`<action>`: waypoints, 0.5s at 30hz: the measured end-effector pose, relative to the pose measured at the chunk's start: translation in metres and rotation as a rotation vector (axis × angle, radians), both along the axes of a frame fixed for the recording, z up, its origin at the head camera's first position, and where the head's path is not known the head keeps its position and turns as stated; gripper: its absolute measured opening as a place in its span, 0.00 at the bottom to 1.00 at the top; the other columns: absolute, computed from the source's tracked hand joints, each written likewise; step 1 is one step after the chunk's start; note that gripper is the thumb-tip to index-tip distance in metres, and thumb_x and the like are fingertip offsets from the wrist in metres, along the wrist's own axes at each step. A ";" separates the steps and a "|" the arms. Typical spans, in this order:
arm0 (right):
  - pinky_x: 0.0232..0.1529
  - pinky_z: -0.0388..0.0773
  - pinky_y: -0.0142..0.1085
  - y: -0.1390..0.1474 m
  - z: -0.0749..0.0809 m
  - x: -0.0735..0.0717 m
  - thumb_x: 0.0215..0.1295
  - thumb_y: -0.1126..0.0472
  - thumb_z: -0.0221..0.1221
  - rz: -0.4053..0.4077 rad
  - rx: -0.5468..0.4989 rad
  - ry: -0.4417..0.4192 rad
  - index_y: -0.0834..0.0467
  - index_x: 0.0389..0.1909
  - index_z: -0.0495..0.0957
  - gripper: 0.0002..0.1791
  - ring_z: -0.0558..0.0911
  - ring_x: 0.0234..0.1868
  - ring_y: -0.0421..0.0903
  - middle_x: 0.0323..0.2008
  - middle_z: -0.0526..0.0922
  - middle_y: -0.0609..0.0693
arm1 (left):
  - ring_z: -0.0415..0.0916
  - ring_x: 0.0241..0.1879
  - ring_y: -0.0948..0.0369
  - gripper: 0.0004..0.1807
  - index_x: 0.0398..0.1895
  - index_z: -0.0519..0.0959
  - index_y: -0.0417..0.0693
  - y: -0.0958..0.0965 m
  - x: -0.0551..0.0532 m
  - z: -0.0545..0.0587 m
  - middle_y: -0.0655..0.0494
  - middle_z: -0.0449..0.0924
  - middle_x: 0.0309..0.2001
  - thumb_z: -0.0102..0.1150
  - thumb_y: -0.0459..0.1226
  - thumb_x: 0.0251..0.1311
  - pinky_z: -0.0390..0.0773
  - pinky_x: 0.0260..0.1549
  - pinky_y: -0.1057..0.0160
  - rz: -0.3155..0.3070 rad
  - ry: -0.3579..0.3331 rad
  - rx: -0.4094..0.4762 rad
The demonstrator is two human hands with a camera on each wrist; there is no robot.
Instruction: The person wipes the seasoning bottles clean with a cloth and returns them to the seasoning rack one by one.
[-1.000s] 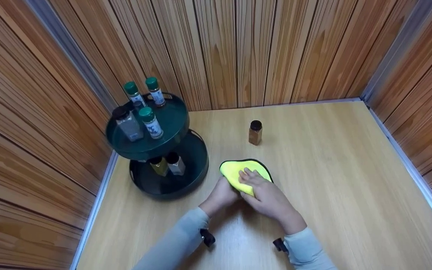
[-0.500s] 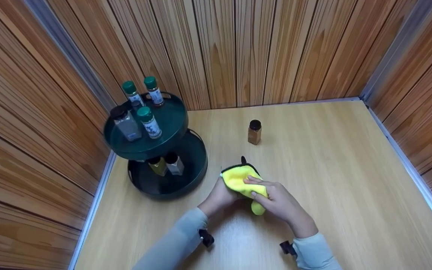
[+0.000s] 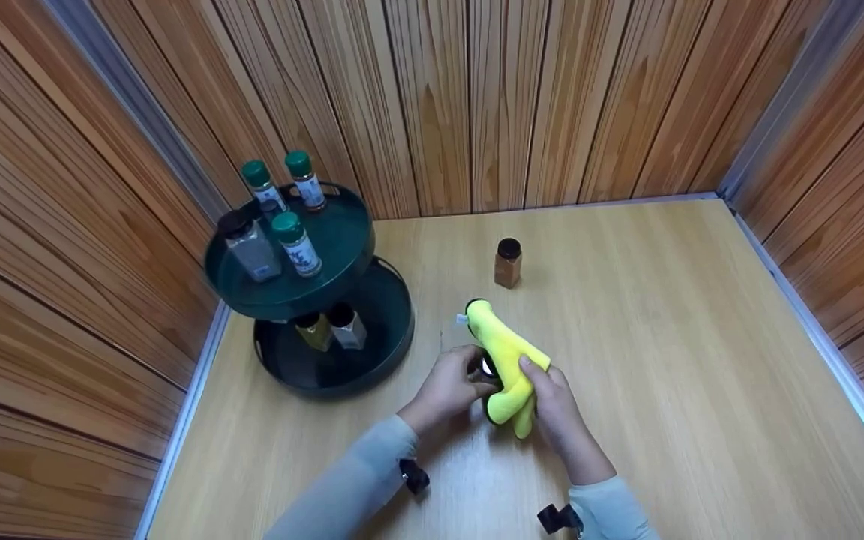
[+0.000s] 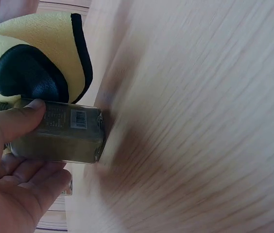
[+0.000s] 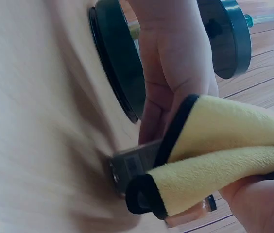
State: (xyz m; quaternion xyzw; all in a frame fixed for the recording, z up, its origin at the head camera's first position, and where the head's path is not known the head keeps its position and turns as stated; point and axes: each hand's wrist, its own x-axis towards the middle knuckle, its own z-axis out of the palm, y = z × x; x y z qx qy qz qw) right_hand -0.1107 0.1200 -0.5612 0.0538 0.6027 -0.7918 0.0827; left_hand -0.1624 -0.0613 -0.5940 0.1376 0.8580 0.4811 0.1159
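My left hand [image 3: 445, 386] grips a square glass spice jar [image 4: 61, 141], thumb on one side and fingers on the other. A barcode label shows on the jar in the left wrist view, and its base is close to the tabletop. My right hand [image 3: 561, 418] holds a folded yellow cloth [image 3: 508, 356] with black edging, the thumb on top of the folds. The cloth is right against the jar and covers most of it in the head view. In the right wrist view the jar's lower part [image 5: 129, 167] sticks out past the cloth's black edge.
A dark green two-tier round rack [image 3: 293, 304] stands at left. Several spice jars sit on its top tier, among them a green-capped one [image 3: 298, 247]; a white jar [image 3: 348, 330] is below. A brown spice jar [image 3: 508, 266] stands upright behind the cloth. Wood-panel walls enclose the table.
The right hand has swung the cloth from lying flat over the jar to a folded bunch beside it on the right. The left hand's fingers around the jar now show; the left arm has barely moved.
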 end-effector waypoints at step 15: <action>0.56 0.77 0.34 0.005 -0.041 -0.006 0.80 0.44 0.48 -0.041 -0.036 -0.102 0.64 0.62 0.72 0.27 0.81 0.53 0.45 0.53 0.82 0.55 | 0.75 0.59 0.67 0.28 0.61 0.78 0.61 0.003 0.000 0.004 0.65 0.80 0.58 0.76 0.37 0.56 0.76 0.62 0.58 0.028 -0.096 -0.055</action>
